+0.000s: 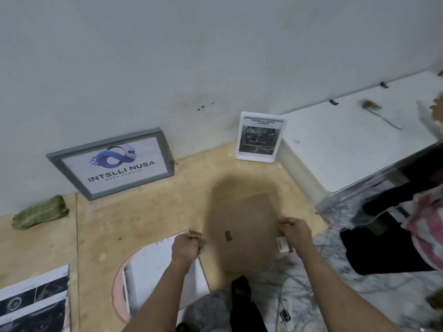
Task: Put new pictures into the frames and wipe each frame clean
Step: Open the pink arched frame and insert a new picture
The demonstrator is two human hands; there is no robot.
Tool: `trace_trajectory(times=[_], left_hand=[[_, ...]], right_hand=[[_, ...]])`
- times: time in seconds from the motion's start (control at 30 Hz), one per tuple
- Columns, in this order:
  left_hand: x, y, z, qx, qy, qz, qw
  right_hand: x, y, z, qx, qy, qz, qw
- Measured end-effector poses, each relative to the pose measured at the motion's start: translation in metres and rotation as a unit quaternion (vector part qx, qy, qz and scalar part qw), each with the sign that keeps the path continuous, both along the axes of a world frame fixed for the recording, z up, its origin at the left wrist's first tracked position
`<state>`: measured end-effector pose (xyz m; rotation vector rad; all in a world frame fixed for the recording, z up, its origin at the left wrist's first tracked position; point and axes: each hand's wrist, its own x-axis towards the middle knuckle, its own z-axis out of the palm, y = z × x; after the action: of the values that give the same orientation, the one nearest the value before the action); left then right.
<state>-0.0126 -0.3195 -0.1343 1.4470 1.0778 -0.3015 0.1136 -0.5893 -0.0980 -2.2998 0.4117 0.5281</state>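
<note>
A brown backing board (242,219) with a small black hanger lies face down on the wooden table (143,216). My left hand (188,245) grips its left edge and my right hand (296,232) grips its right edge, where a bit of white frame (282,245) shows. A grey frame (112,162) with a logo print leans on the wall at the left. A small white frame (260,137) with a car picture leans on the wall further right. Printed pictures (33,300) lie at the lower left. A folded green cloth (40,212) rests by the wall.
A white sheet (155,267) lies over a round cut-out under my left forearm. A white cabinet (347,142) with a brush (376,111) stands to the right. Another person in a pink checked garment (429,226) is at the right edge. Cables lie on the marble floor (335,283).
</note>
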Motion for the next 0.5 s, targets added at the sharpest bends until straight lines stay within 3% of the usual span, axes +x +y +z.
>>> trace_trajectory(times=[0.33,0.5], left_hand=[[0.067,-0.042,-0.041,0.052,0.07,-0.003,0.996],[0.064,-0.045,-0.033,0.01,0.059,-0.006,0.998]], right_hand=[[0.061,-0.032,-0.044,-0.085,0.018,0.019,0.996],[0.061,-0.03,-0.045,-0.09,0.016,0.009,0.996]])
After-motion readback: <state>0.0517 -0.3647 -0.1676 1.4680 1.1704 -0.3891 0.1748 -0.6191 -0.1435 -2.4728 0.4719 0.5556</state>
